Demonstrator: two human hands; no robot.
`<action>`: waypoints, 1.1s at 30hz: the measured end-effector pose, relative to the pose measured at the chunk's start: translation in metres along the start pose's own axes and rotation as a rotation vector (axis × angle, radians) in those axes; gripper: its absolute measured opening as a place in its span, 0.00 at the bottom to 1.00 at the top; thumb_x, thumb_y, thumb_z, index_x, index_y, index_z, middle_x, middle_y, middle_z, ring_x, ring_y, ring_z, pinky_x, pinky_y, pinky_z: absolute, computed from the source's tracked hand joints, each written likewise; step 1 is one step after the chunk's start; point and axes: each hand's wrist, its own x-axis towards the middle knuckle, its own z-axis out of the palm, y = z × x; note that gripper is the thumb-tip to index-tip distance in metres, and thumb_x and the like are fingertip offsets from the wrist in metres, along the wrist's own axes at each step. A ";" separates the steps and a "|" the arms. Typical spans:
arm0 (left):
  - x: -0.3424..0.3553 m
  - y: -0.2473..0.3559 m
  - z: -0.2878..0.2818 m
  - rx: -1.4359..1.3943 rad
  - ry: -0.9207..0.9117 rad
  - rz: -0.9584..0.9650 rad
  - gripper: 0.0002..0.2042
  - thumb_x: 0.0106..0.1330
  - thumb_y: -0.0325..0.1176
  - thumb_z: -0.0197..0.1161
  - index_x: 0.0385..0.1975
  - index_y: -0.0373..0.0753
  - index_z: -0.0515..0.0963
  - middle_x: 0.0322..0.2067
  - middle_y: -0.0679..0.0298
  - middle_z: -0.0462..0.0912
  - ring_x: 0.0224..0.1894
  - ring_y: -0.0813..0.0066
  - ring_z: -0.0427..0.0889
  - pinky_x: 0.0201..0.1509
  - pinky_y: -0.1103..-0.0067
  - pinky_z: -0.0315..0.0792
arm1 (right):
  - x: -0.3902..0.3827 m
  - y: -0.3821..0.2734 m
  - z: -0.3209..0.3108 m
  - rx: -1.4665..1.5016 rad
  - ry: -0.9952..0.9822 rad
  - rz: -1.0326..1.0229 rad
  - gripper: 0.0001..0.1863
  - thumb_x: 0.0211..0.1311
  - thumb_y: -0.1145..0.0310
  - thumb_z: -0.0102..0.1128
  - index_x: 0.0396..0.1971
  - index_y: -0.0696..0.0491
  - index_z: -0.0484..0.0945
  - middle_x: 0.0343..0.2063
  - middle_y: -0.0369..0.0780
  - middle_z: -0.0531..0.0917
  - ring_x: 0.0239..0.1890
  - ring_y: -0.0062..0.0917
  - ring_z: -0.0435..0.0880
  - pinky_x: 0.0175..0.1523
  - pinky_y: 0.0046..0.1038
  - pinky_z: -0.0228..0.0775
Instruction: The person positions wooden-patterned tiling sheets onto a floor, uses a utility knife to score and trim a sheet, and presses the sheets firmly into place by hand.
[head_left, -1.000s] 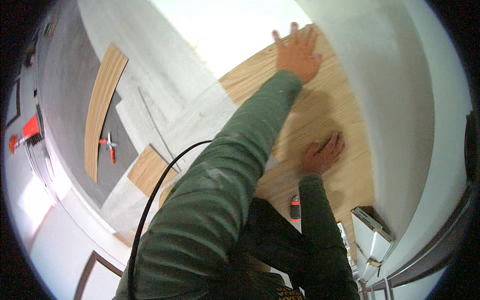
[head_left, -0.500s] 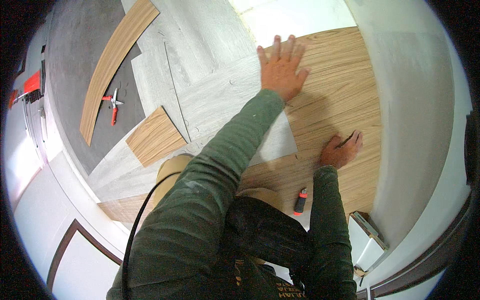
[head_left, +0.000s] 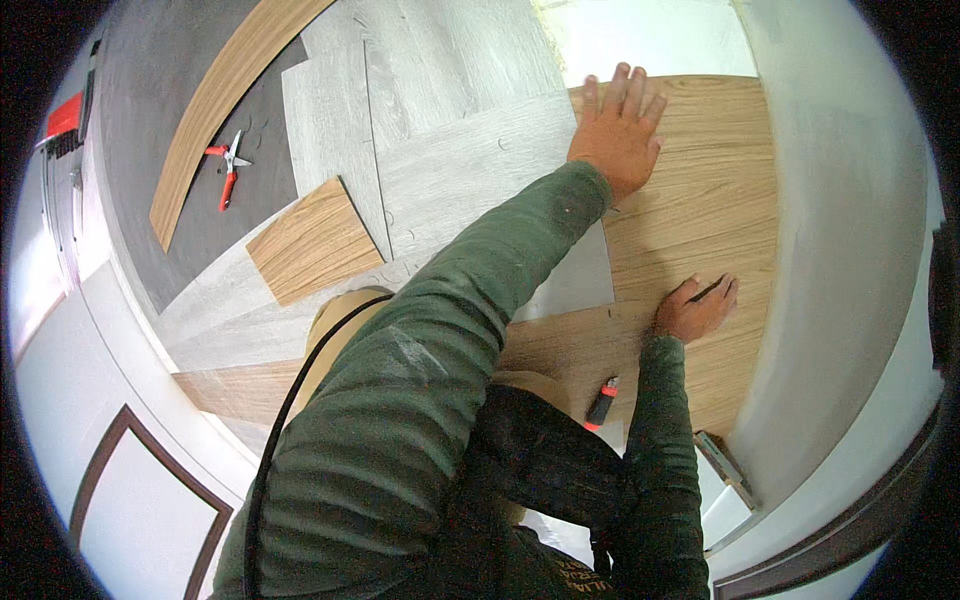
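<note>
My left hand (head_left: 617,135) lies flat with fingers spread on the far part of the wood-look floor planks (head_left: 690,190), near their edge with a white patch. Closer to me, my right hand (head_left: 697,308) is down on the same planks with its fingers curled. A thin dark strip shows between its thumb and fingers; its kind is not clear. A black and red handled tool, like a utility knife (head_left: 602,402), lies on the planks beside my right forearm. Grey wood-look planks (head_left: 470,160) lie to the left of my left hand.
A short wood-look piece (head_left: 313,240) lies on the grey planks. Further left are red-handled snips (head_left: 230,168) and a long wood-look plank (head_left: 205,110) on a dark floor. The bare white patch (head_left: 655,40) is at the far side; a wall (head_left: 840,220) runs along the right.
The view has shifted a little, so the floor and tools sit differently in it. Both hands remain on the planks; the left fingers stay spread and the right ones curled.
</note>
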 end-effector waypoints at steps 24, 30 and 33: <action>0.004 -0.001 0.009 0.162 0.055 0.140 0.28 0.70 0.48 0.43 0.68 0.44 0.61 0.71 0.48 0.54 0.73 0.41 0.49 0.72 0.46 0.44 | 0.004 0.010 -0.003 0.052 -0.096 0.089 0.32 0.62 0.60 0.56 0.61 0.65 0.65 0.64 0.57 0.65 0.66 0.54 0.61 0.69 0.52 0.49; 0.007 0.006 0.011 0.197 0.041 0.142 0.28 0.71 0.48 0.42 0.69 0.45 0.61 0.70 0.48 0.55 0.72 0.40 0.50 0.71 0.45 0.45 | -0.001 0.017 0.002 0.053 -0.025 0.103 0.31 0.63 0.58 0.55 0.60 0.62 0.66 0.62 0.53 0.67 0.66 0.52 0.60 0.69 0.51 0.49; 0.004 0.005 0.011 0.184 0.048 0.133 0.28 0.71 0.48 0.42 0.69 0.46 0.61 0.71 0.49 0.54 0.72 0.41 0.50 0.71 0.44 0.44 | -0.001 0.017 0.008 0.053 -0.021 0.115 0.31 0.62 0.58 0.56 0.61 0.60 0.66 0.64 0.50 0.65 0.68 0.50 0.58 0.70 0.51 0.48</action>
